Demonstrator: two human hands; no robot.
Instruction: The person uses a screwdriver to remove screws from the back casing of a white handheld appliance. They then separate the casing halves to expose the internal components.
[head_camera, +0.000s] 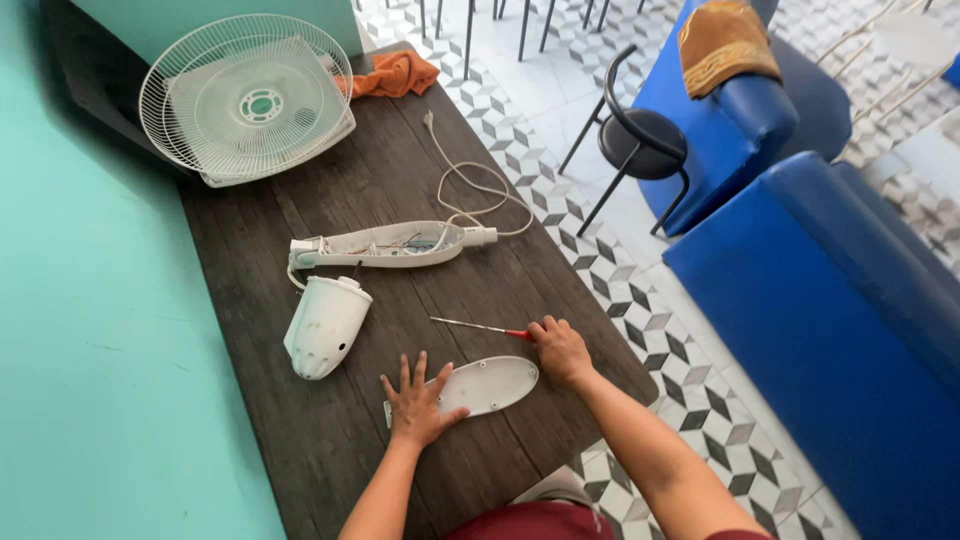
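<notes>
My left hand (415, 404) lies flat, fingers spread, on the near end of a white oval plastic cover (490, 385) that rests on the dark wooden table (300, 250). My right hand (561, 349) closes on the red handle of a thin screwdriver (478, 326), whose shaft points left along the tabletop. Further up the table lies an opened white fan base (385, 244) with wires showing inside. A white motor housing (325, 326) is joined to it at the left.
A white fan grille with blades (247, 97) sits at the table's far end beside an orange cloth (393, 74). A white power cord (475, 185) loops from the base. Blue sofas (800, 270) and a black chair (640, 140) stand to the right on patterned tiles. A teal wall borders the left.
</notes>
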